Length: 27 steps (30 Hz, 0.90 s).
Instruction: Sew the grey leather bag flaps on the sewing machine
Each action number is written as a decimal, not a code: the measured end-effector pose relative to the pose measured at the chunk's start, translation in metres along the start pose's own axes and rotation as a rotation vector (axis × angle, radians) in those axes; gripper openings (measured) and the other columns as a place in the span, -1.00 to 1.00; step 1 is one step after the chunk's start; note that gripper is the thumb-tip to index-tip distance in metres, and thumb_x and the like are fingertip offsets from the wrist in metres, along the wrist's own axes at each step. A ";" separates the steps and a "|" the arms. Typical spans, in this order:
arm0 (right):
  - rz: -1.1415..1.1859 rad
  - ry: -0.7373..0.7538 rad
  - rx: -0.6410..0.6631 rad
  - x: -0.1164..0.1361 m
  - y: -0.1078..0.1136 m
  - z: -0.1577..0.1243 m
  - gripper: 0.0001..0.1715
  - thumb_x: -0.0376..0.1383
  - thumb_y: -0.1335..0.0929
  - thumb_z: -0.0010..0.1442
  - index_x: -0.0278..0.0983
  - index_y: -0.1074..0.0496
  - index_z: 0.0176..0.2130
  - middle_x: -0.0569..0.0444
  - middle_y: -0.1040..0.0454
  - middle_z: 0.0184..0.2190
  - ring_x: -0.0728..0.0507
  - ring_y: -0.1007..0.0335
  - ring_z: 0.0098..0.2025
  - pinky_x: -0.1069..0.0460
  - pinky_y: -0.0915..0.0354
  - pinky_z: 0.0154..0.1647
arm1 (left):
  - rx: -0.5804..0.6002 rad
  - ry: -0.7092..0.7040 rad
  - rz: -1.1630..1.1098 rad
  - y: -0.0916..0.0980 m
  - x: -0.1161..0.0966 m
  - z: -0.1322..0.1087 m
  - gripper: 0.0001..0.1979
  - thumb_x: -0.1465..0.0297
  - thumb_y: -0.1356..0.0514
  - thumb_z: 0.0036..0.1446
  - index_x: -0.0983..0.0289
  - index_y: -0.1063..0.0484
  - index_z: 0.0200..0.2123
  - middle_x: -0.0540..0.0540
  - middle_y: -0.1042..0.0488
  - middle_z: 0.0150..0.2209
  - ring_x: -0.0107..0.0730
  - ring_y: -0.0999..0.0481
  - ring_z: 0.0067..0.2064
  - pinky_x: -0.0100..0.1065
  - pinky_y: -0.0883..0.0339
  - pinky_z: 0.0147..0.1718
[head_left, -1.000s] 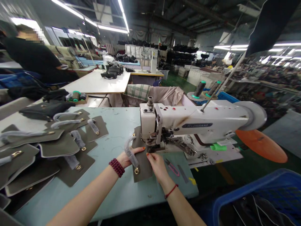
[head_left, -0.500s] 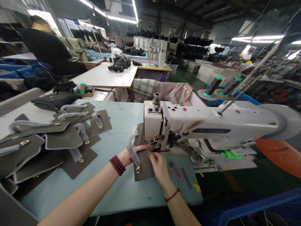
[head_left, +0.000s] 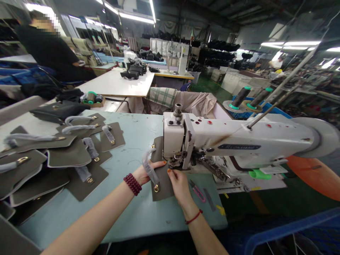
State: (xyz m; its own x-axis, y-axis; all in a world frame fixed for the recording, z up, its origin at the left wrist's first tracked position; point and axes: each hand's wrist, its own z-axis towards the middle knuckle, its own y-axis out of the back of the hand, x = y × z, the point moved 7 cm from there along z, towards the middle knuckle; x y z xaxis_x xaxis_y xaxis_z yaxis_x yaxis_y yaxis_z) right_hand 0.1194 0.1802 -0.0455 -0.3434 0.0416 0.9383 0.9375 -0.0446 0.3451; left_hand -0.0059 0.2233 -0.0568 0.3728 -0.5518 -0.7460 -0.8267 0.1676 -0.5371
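A grey leather flap (head_left: 162,180) with a wrapped strap and gold ring lies on the pale green table (head_left: 132,138), its far end under the foot of a white sewing machine (head_left: 212,140). My left hand (head_left: 147,171) presses the flap's left edge, thumb stretched across the piece, a bead bracelet on the wrist. My right hand (head_left: 179,184) lies on the flap's right side, fingertips close to the presser foot, fingers flat.
Several similar grey flaps (head_left: 66,159) are piled at the table's left. Small pink snips (head_left: 197,191) lie right of my right hand. Thread cones (head_left: 240,97) stand behind the machine. A blue crate (head_left: 292,233) is at lower right. A person in black (head_left: 45,49) sits far left.
The flap has fed a little further under the machine foot, with both hands following it. The camera view shifted slightly right and up.
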 end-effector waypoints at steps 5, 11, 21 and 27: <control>-0.030 0.006 -0.002 0.003 0.001 -0.001 -0.51 -0.07 -0.22 0.24 -0.36 -0.51 -0.41 -0.03 -0.50 -0.48 -0.11 -0.33 -0.44 0.11 -0.14 -0.49 | -0.001 0.022 -0.005 0.003 0.005 0.001 -0.71 0.45 -0.35 -0.05 0.37 -0.52 -0.19 0.24 -0.61 -0.27 -0.20 -0.59 -0.33 -0.18 -0.46 -0.21; -0.087 0.023 -0.033 0.006 0.003 -0.009 -0.57 -0.11 -0.24 0.24 -0.35 -0.50 -0.42 -0.02 -0.51 -0.49 -0.10 -0.35 -0.45 0.12 -0.12 -0.50 | -0.018 0.011 -0.018 0.001 0.003 -0.001 -0.71 0.48 -0.37 -0.08 0.37 -0.51 -0.21 0.25 -0.60 -0.26 -0.20 -0.59 -0.34 -0.17 -0.46 -0.20; -0.184 0.054 0.059 0.010 0.019 -0.002 -0.55 -0.13 -0.23 0.25 -0.36 -0.47 -0.48 0.01 -0.46 -0.58 -0.08 -0.32 -0.51 0.11 -0.06 -0.55 | -0.215 -0.127 -0.184 -0.007 0.014 -0.012 -0.65 0.47 -0.41 -0.16 0.38 -0.51 -0.23 0.29 -0.57 -0.25 -0.14 -0.59 -0.32 -0.13 -0.49 -0.21; -0.189 0.071 0.142 0.012 0.040 0.013 -0.60 -0.13 -0.29 0.23 -0.35 -0.57 -0.37 -0.04 -0.54 -0.47 -0.13 -0.43 -0.41 0.09 -0.17 -0.46 | -0.423 -0.269 -0.396 -0.022 0.038 -0.026 -0.69 0.45 -0.38 -0.13 0.32 -0.51 -0.23 0.22 -0.55 -0.17 -0.15 -0.58 -0.26 -0.14 -0.46 -0.13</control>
State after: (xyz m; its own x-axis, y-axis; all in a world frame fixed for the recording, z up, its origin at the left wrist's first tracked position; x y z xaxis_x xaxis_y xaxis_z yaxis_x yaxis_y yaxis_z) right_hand 0.1532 0.1920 -0.0209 -0.5121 -0.0349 0.8582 0.8529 0.0978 0.5129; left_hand 0.0153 0.1775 -0.0630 0.7312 -0.2727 -0.6253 -0.6794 -0.3739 -0.6314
